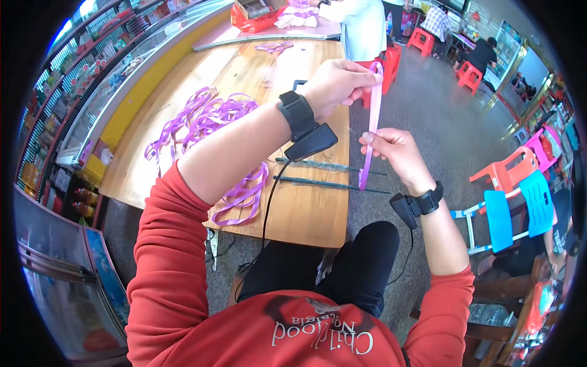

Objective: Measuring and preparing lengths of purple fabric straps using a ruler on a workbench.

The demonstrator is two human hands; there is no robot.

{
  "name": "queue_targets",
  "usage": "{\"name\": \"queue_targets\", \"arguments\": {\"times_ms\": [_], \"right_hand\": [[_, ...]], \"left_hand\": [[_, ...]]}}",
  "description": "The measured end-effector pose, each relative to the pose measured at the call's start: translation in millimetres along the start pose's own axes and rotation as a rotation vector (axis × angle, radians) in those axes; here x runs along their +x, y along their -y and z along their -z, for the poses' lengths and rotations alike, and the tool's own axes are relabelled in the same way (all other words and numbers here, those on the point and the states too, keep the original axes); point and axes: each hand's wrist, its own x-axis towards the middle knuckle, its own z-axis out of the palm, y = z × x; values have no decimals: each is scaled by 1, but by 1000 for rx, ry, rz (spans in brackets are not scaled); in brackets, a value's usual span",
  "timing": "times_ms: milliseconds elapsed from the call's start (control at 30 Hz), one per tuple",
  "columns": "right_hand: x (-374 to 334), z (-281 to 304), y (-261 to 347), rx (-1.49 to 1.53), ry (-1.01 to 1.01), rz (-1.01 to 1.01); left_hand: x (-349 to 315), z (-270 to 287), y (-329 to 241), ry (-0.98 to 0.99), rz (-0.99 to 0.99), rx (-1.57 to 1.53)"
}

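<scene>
A purple and pale pink ribbon (373, 110) is stretched between my hands, beyond the table's right edge. My left hand (335, 85) pinches it near its looped upper end. Lower down, the thumb and fingers of my right hand (396, 150) close on the same ribbon, and its purple tail hangs below them. Two thin dark rods (318, 183) lie on the table and stick out past its right edge, near the ribbon's tail. A tangled heap of purple ribbons (205, 119) spreads over the table left of my left forearm, which hides part of it.
The wooden table (312, 217) reaches up to my knees. A small ribbon bundle (274, 47) and a red plastic bag (251, 21) lie at the far end, near a person in a light top (363, 30). Red stools and a blue folding chair (498, 220) stand to the right.
</scene>
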Motion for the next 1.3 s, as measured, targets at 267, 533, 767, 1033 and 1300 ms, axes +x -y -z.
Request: {"name": "queue_targets", "arguments": {"times_ms": [267, 533, 767, 1033, 1300], "right_hand": [[-6, 1, 4, 29, 7, 20], [-7, 1, 4, 9, 18, 17], [-7, 1, 2, 35, 41, 30], [-9, -3, 1, 71, 12, 24], [-10, -4, 6, 85, 24, 17]], "left_hand": [[0, 1, -21, -10, -26, 51], [4, 6, -25, 78, 78, -40], [7, 16, -26, 307, 75, 90], [2, 16, -29, 191, -152, 483], [0, 13, -32, 123, -203, 630]]}}
